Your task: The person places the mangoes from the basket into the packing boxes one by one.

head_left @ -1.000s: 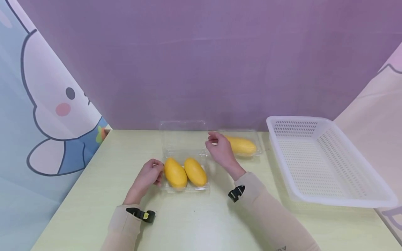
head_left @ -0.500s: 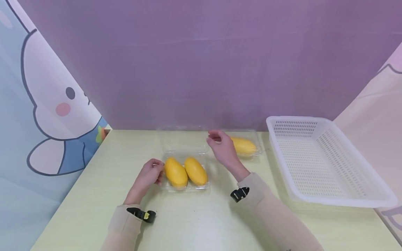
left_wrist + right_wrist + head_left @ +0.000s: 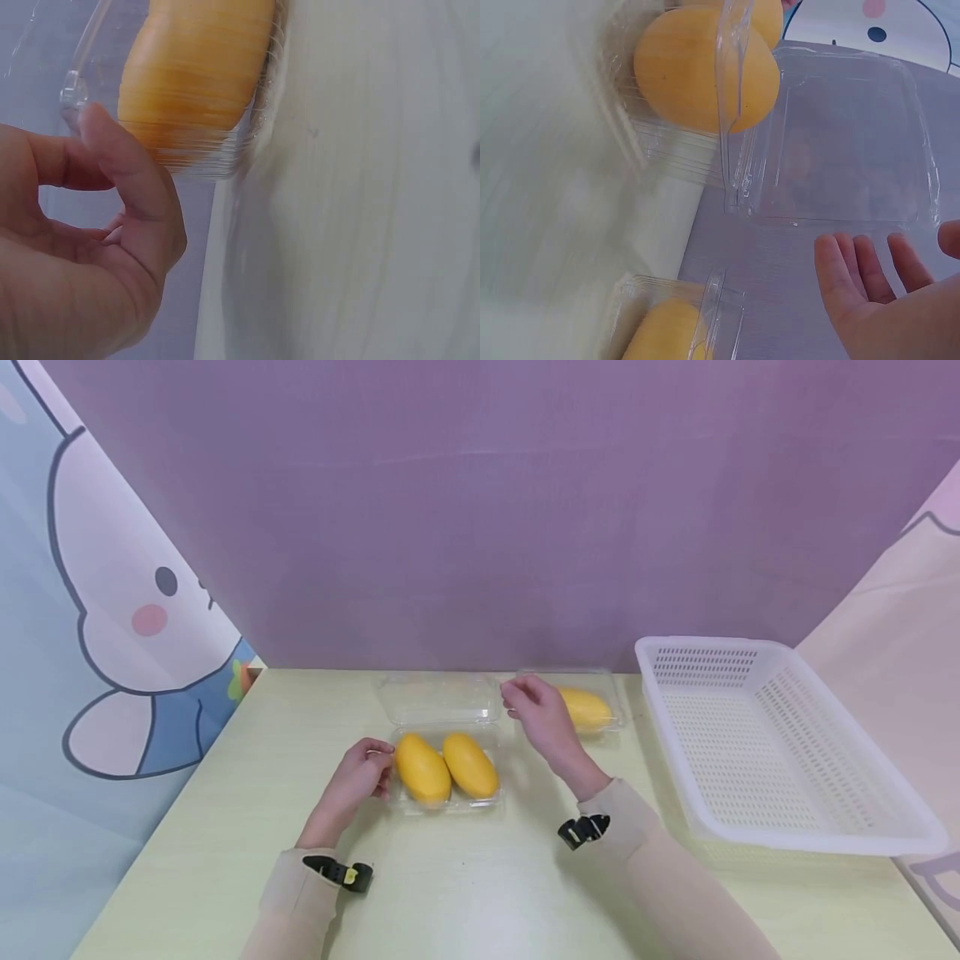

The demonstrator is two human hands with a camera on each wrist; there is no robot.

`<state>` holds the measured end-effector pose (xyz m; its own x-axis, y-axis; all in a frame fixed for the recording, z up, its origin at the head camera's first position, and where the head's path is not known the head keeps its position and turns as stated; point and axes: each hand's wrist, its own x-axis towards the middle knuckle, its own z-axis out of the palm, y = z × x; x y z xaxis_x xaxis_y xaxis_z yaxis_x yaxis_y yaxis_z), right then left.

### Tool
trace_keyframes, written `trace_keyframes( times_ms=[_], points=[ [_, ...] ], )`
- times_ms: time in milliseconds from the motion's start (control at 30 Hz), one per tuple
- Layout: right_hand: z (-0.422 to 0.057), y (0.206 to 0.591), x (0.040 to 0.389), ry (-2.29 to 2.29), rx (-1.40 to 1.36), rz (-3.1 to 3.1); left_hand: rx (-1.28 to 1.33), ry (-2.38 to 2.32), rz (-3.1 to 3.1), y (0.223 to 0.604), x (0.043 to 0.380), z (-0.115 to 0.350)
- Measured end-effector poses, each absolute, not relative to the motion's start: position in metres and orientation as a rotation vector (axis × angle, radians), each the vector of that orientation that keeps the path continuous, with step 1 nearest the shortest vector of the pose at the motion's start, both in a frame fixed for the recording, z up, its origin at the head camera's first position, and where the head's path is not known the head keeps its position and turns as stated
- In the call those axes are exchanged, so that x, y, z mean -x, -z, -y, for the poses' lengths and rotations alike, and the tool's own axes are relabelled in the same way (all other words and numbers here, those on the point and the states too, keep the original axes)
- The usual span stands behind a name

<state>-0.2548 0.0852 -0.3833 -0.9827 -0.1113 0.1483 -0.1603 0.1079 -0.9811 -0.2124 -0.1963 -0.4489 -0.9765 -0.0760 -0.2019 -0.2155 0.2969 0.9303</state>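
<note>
Two yellow mangoes (image 3: pixel 423 768) lie side by side in the base of a clear plastic clamshell box (image 3: pixel 480 803), whose lid (image 3: pixel 438 700) is swung back away from me. My left hand (image 3: pixel 358 774) is at the box's left side; in the left wrist view its thumb and index finger pinch the rim near a corner. To the right of the lid is my right hand (image 3: pixel 543 718), fingers loosely bent and holding nothing. The right wrist view has its fingertips (image 3: pixel 829 251) just off the lid's edge.
Behind my right hand, a second clear box (image 3: pixel 617 710) with a yellow mango (image 3: pixel 585 710) inside stands against the purple backdrop (image 3: pixel 480 510). A white slatted plastic basket (image 3: pixel 693 793) occupies the right side of the pale table (image 3: pixel 465 893).
The lid has tipped back and lower. My right hand has drawn off it a little to the right. The box has shifted very slightly, while my left hand keeps its place at the rim.
</note>
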Motion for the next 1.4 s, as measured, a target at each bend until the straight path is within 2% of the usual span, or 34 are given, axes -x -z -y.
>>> trace_keyframes(
  times_ms=[667,1400],
  points=[
    [-0.091,0.389,0.247,-2.115,-0.066,2.528,0.309,-1.866,-2.260,0.443,0.213,0.202],
    [-0.099,0.420,0.233,-2.266,-0.067,2.664,0.301,-1.957,-2.077,0.436,0.211,0.209]
  ],
)
